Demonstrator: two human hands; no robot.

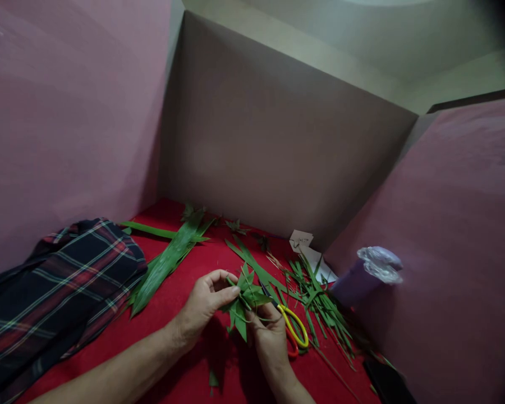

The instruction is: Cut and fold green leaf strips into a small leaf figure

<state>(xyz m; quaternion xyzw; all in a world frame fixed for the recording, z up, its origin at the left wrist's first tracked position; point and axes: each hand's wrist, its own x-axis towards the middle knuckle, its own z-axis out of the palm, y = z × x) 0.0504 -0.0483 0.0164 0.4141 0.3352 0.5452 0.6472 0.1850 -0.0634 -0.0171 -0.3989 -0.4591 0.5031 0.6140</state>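
Note:
Between my two hands is a star-shaped piece of folded green leaf point(238, 320), its pointed tips spreading outward. My left hand point(200, 303) pinches it from the left, thumb and forefinger closed on its edge. From the right, my right hand point(269, 339) grips its lower side with bent fingers; a thin green strand curves over those fingers. Just beyond my right hand lie scissors point(297, 328) with one yellow and one red handle, their blades partly hidden behind the leaf piece. Long cut leaf strips point(256, 266) lie behind the leaf piece.
A red cloth point(151, 359) covers the surface. Broad long leaves point(172, 261) lie at the left, beside plaid fabric point(84, 280). Trimmed leaf scraps point(320, 297) heap at the right, near white paper point(322, 269) and a purple container with clear plastic point(381, 264). Walls enclose the space.

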